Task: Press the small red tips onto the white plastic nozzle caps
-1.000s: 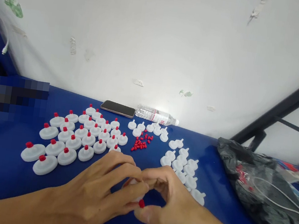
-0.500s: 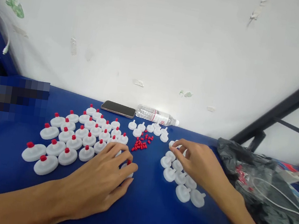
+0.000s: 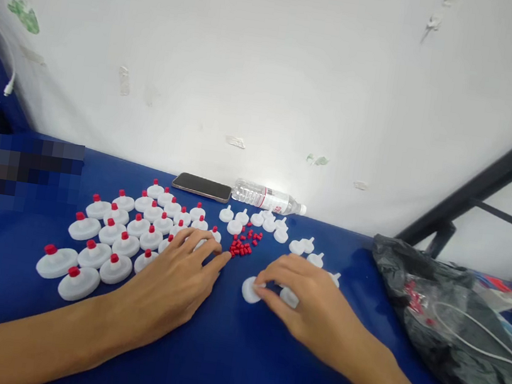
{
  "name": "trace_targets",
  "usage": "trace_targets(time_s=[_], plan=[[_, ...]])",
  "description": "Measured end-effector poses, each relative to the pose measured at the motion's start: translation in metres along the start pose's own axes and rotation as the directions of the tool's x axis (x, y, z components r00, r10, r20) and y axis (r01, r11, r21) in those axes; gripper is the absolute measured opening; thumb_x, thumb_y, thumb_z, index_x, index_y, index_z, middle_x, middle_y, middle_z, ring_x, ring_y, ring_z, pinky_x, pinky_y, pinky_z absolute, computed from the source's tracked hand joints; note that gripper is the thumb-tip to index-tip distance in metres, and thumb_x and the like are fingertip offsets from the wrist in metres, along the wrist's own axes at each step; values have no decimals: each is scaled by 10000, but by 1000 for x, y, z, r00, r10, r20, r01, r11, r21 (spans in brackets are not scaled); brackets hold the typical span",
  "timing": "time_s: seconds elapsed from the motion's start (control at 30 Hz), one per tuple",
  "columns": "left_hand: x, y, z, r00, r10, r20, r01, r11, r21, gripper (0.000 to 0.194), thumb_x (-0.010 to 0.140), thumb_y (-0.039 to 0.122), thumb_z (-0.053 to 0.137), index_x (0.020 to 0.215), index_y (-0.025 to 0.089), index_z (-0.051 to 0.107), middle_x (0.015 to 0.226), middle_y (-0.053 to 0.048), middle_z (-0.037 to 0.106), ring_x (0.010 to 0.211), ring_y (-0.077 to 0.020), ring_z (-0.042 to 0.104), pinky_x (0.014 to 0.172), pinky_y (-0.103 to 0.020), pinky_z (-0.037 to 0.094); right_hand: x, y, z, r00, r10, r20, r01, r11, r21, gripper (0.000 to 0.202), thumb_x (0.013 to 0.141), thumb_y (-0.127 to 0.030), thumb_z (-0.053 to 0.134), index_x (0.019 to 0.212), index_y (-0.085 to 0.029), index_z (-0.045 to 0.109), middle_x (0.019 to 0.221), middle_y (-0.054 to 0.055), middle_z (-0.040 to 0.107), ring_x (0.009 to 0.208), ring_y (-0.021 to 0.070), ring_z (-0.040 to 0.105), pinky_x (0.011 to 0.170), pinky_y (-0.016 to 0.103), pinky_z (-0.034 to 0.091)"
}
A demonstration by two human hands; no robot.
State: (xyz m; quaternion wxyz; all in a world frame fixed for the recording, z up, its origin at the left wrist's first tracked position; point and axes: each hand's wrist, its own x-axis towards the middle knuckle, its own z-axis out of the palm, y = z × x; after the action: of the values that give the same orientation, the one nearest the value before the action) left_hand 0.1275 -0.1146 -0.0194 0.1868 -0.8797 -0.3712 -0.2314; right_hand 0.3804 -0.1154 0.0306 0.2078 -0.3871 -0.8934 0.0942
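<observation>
Just right of the pile of small red caps (image 3: 243,245), a round white plastic disc (image 3: 250,290) is being pinched on the blue table (image 3: 231,366) by the right hand (image 3: 307,304). Left of the pile, the left hand (image 3: 171,285) is being laid flat, fingers (image 3: 209,255) loosely spread, touching capped discs (image 3: 106,241).

Both forearms are bare right up to the lower edge of the picture, with no sleeve or cuff in sight. The left hand (image 3: 171,285) and the right hand (image 3: 311,308) are bare too: no glove, ring, watch or wristband shows. The fingers (image 3: 209,250) are long and slim, with short, plain nails.
</observation>
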Motion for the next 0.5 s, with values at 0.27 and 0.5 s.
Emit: trace_targets(time_s=[0.27, 0.5], plan=[[3, -4, 16, 997, 70, -31, -71, 997, -10, 169, 983, 99, 593, 1072, 146, 728, 1061, -82, 733, 1166, -353, 583, 1049, -545, 404, -3, -6, 12, 988, -15, 155, 17, 1000, -10, 210, 948, -372, 779, 1102, -248, 709, 1115, -1, 764, 1012, 238, 676, 967, 429, 447], [-1, -7, 19, 999, 30, -25, -31, 998, -51, 234, 961, 73, 626, 1173, 149, 687, 1154, -90, 724, 1192, -339, 578, 1078, -531, 366, -5, -9, 11, 991, 6, 131, -5, 1000, -12, 290, 980, -222, 704, 1261, -267, 648, 1163, 13, 725, 1026, 244, 669, 945, 419, 512]])
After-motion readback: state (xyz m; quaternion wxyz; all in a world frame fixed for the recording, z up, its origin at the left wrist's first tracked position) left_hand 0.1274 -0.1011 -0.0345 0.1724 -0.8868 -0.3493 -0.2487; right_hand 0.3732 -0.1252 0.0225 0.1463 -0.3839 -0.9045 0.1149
